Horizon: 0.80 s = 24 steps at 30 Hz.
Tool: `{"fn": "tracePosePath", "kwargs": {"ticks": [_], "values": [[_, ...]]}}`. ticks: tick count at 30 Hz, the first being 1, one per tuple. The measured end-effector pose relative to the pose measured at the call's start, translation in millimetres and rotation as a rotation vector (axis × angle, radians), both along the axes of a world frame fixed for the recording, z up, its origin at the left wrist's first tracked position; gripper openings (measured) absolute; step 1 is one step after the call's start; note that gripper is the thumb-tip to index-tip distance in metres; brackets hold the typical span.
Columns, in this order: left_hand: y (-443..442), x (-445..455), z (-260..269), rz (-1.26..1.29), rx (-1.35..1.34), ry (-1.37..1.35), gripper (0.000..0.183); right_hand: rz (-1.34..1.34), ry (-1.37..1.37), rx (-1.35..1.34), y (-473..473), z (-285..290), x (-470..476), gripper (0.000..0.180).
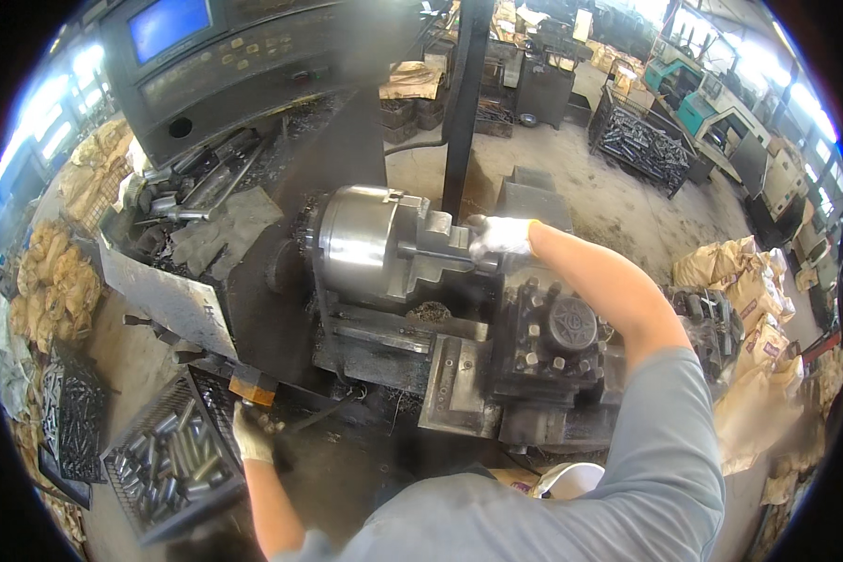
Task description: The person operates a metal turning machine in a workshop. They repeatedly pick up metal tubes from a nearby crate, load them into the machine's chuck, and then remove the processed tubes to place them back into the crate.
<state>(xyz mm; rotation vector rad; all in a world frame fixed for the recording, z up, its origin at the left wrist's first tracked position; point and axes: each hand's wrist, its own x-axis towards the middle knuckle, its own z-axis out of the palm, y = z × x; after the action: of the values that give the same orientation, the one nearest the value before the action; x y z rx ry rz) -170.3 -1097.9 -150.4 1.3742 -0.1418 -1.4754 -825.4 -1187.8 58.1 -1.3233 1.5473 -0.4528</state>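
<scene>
My right hand point(502, 237), in a white glove with dark fingertips, is at the jaws point(439, 239) of a steel lathe chuck point(355, 239). Beside its fingers the end of a metal workpiece point(488, 263) shows at the jaws; whether the fingers grip it is not clear. Below the hand stands the square tool post point(548, 334) with its bolts and round cap. My left hand point(254, 430), gloved too, is low on the left, just under an orange-and-dark block point(253, 390) at the machine's edge. Its fingers are bent and dark, and their hold cannot be made out.
A mesh crate point(123, 449) of metal cylinders stands beside my left forearm. A tray point(165, 295) with bars and a grey cloth lies left of the chuck. Above is the control panel point(232, 63); a dark upright post point(464, 119) rises behind the chuck. Sacks point(759, 281) stand right.
</scene>
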Motion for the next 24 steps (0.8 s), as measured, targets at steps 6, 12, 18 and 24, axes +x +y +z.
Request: {"fn": "tracePosePath", "kwargs": {"ticks": [6, 12, 18, 24], "values": [[-1, -5, -15, -0.013, -0.179, -0.352, 0.035, 0.010, 0.391, -0.173, 6, 1, 2, 0.097], [17, -28, 25, -0.050, -0.085, -1.054, 0.049, -0.216, 0.238, -0.755, 158, 74, 46, 0.052], [-6, -148, 165, 0.195, -1.197, -1.740, 0.046, -0.045, -0.070, -0.766, 295, 59, 112, 0.027], [-155, -305, 325, -0.280, -0.999, -1.867, 0.071, 0.034, 0.001, -0.715, 310, 9, 112, 0.033]]}}
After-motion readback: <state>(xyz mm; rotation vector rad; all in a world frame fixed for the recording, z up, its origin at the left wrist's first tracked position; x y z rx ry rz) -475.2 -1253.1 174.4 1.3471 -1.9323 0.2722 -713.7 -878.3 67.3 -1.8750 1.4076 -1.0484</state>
